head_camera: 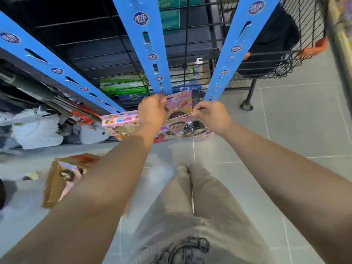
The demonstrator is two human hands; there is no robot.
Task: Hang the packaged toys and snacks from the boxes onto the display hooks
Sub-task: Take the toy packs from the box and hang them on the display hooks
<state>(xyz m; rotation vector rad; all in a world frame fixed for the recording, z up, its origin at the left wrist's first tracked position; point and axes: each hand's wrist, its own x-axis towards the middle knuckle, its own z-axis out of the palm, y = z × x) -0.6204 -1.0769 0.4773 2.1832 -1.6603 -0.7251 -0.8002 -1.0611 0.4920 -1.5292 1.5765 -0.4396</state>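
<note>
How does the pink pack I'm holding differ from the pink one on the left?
The held pack is gripped by your left hand and right hand; the left pack is untouched. The held pack is at the middle blue strip's lower end, the left pack at the left strip's. Both are pink.
</note>
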